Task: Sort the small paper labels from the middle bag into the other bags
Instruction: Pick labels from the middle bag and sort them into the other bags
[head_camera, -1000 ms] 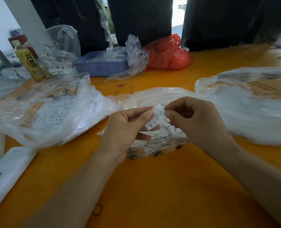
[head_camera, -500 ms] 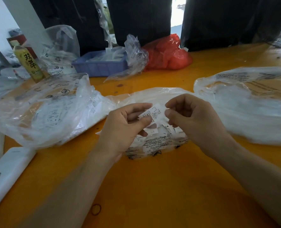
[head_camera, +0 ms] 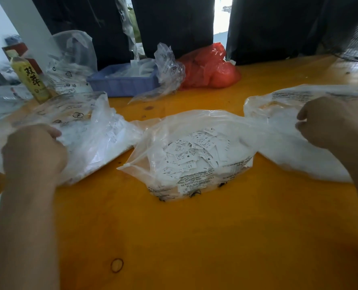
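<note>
The middle bag (head_camera: 195, 126) is clear plastic, lies open on the orange table and holds a heap of small white paper labels (head_camera: 192, 153) printed with size letters. My left hand (head_camera: 34, 152) is over the left bag (head_camera: 94, 130), its back towards me and its fingers curled down onto the plastic. My right hand (head_camera: 325, 125) hovers over the right bag (head_camera: 278, 143), fingers curled with the thumb near the forefinger. No label shows in either hand; the fingertips are hidden.
A blue tray (head_camera: 121, 82), a crumpled clear bag (head_camera: 167, 65) and a red bag (head_camera: 209, 68) stand at the back. A yellow bottle (head_camera: 30, 80) is at the far left by more clear bags. A rubber band (head_camera: 117, 265) lies on the table (head_camera: 195, 237) near me.
Both hands were together over the middle bag, pinching labels. They have swung apart, the left to the left bag and the right to the right bag. The labels are out of sight.
</note>
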Demonstrator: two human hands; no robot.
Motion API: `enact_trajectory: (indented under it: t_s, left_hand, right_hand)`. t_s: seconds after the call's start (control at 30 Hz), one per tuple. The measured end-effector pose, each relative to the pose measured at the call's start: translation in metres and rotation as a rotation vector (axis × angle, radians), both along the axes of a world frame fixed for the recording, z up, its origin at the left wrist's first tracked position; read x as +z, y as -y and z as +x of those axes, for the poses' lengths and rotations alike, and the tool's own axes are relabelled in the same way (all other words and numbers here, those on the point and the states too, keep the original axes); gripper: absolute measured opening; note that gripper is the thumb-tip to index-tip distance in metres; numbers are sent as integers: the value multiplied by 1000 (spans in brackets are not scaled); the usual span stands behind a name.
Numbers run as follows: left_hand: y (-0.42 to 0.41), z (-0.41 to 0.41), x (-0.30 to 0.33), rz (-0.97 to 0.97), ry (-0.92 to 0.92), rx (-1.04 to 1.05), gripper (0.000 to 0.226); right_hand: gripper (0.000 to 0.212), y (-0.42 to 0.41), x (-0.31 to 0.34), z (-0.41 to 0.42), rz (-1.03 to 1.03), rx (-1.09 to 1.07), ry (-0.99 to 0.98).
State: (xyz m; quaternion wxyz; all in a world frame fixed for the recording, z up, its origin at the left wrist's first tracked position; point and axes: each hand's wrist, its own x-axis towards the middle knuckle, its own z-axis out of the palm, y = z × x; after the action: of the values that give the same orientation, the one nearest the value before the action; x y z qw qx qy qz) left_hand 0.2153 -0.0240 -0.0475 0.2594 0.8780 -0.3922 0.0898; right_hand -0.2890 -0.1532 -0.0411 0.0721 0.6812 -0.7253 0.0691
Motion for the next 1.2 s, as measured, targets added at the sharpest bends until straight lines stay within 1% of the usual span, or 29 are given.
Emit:
enact_trajectory:
  t_s: [0.07,0.1,0.17,0.2,0.27,0.33,0.4,0.47,0.53,0.63,0.7,0.77,0.87,0.93,0.97,1.07,1.1,1.17,1.2]
  left_hand:
    - [0,-6,-1,248,64,23,30]
    - [0,-11,2,309,90,24,34]
    - [1,-20,7,328,75,15,42]
    - [1,-24,9,308,73,12,43]
    - [-2,-35,12,203,97,18,43]
    - [-5,-49,15,49,159,2,43]
    - [-4,-65,18,-114,226,-55,38]
    - [-1,-88,16,-261,273,-181,30]
    - [2,-116,9,-363,260,-387,26]
    - [3,-154,-4,-398,84,-715,24]
    - [2,-170,-11,-378,-26,-845,26]
    - [1,-179,-18,-349,-153,-888,28]
    - [1,-185,-24,-297,-378,-867,31]
    - [2,-186,-24,-268,-516,-853,33]
    - [2,-186,-24,-257,-574,-859,32]
    - [3,-186,-24,-239,-740,-913,22]
    - [3,-187,-24,-226,-793,-930,23]
    - [3,-189,-24,-201,-896,-952,36]
    - [4,-190,-24,-194,-948,-958,40]
  right_hand:
    - [23,4,-4,0,163,-5,-78]
    - [22,4,-6,3,192,-5,-101]
    - [12,1,-7,5,164,-20,-125]
    - [17,1,-8,6,121,-39,-130]
    - [27,-1,-8,6,54,-70,-113]
    - [24,0,-8,7,22,-57,-75]
    - [21,-1,-11,11,62,-36,-77]
    - [18,-1,-15,15,84,-32,-89]
    - [22,-2,-16,16,41,-64,-82]
    - [30,-1,-12,13,-35,-83,-26]
    - [33,-3,-7,10,-62,-89,21]
    - [35,-5,1,11,-146,-87,48]
    - [34,-19,14,21,-428,-17,71]
    - [27,-38,18,39,-569,132,203]
    - [22,-47,19,49,-594,226,274]
    - [14,-70,17,80,-543,485,466]
    - [12,-76,15,89,-518,555,539]
    - [10,-87,7,105,-474,688,645]
    - [10,-91,2,111,-450,736,650]
